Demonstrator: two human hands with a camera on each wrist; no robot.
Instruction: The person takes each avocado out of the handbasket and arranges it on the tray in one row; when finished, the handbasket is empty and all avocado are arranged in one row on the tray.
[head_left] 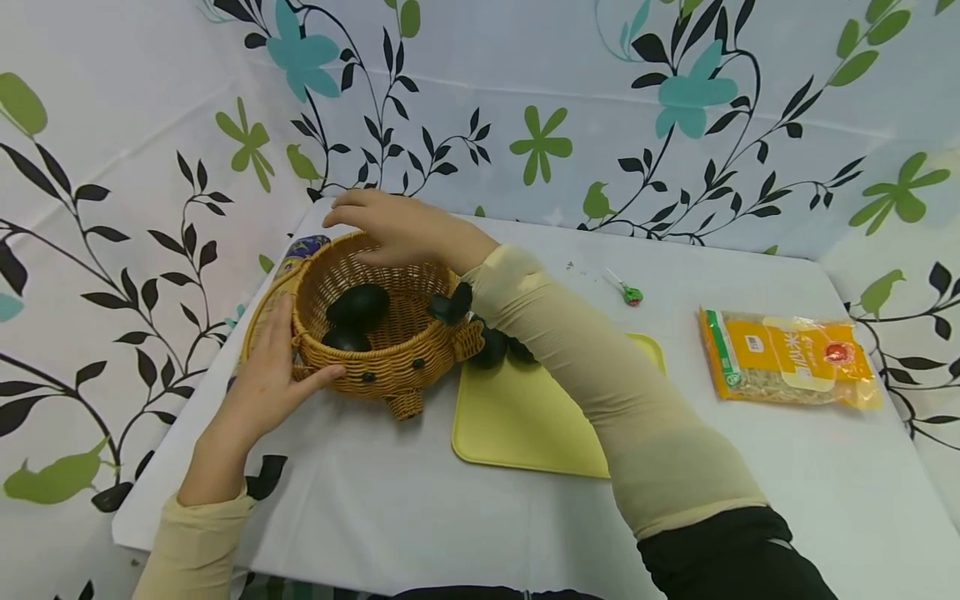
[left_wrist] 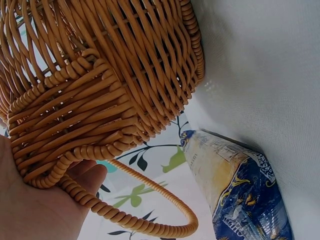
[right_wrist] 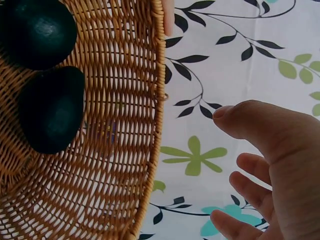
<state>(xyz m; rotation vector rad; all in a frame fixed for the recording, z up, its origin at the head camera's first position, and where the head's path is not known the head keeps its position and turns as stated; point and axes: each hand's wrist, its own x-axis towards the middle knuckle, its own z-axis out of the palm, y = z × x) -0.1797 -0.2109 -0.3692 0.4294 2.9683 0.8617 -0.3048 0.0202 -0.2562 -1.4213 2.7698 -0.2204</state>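
A wicker basket (head_left: pixel 375 367) with an animal-like front holds two dark green, avocado-like fruits (head_left: pixel 358 307) (right_wrist: pixel 51 110). My left hand (head_left: pixel 262 379) grips its left side, thumb along the front; in the left wrist view that hand (left_wrist: pixel 45 210) lies against the woven ear (left_wrist: pixel 75 120), fingers partly behind the looped handle (left_wrist: pixel 135 222). Over the basket's far rim is my right hand (head_left: pixel 408 229), holding nothing; in the right wrist view the right hand (right_wrist: pixel 285 165) has parted, slightly bent fingers outside the rim (right_wrist: pixel 159 100). More dark fruits (head_left: pixel 491 348) lie beside the basket, partly hidden by my right forearm.
A yellow tray (head_left: pixel 525 425) lies right of the basket, under my right forearm. Farther right are a green-wrapped lollipop (head_left: pixel 632 295) and an orange grain packet (head_left: pixel 787 358). A blue and yellow packet (head_left: pixel 307 246) (left_wrist: pixel 245 195) sits behind the basket's left side. Patterned cloth hangs behind the table.
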